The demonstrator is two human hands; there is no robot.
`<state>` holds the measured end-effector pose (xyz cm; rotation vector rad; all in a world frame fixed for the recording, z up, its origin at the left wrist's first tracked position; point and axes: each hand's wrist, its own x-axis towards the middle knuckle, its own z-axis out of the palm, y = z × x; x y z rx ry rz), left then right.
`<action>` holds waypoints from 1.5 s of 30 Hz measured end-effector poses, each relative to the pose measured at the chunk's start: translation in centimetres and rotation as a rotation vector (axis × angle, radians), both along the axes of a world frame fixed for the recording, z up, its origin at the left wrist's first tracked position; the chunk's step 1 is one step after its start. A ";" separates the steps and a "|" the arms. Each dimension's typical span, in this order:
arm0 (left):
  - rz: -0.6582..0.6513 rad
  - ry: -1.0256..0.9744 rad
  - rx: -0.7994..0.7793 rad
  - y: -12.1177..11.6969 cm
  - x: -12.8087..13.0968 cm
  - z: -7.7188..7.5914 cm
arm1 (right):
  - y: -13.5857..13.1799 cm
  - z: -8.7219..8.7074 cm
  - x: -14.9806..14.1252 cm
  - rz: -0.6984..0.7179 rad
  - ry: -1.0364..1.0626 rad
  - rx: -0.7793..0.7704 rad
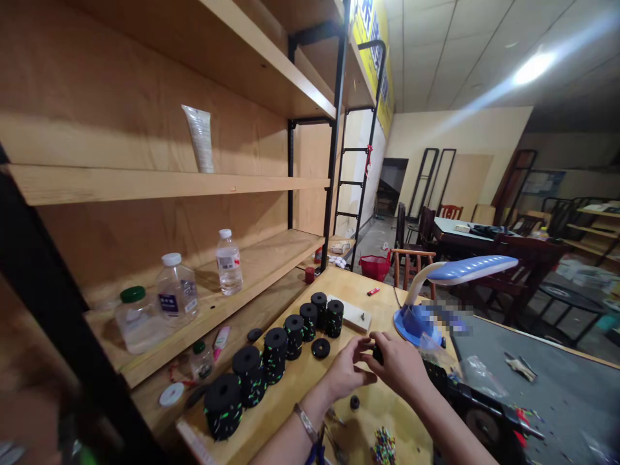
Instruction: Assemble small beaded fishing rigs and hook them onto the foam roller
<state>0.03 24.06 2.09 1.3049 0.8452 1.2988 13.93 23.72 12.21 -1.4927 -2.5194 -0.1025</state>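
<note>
right hand [400,361]: black piece [377,352] in fingers | left hand [345,369]: beside it | rollers [275,356]: left of fingers | lamp [467,271]: right of fingers

I have a row of speckled black cylinders [275,361] from lower left to centre along the pale wooden table [339,282]. Right of it, over the table, the bare left hand [346,373] and bare right hand [400,363] have a small black piece [377,353] between them (mostly hidden from me). The blue plastic desk lamp [469,270] stands beyond them, right of centre. Left of the row, clear plastic bottles [229,274] sit on a light wooden shelf [281,252], a white squeeze tube [201,139] one shelf above.
</note>
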 end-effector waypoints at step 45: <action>0.082 -0.459 -0.043 -0.2 0.5 2.0 | -0.3 0.2 1.0 0.016 0.003 -0.025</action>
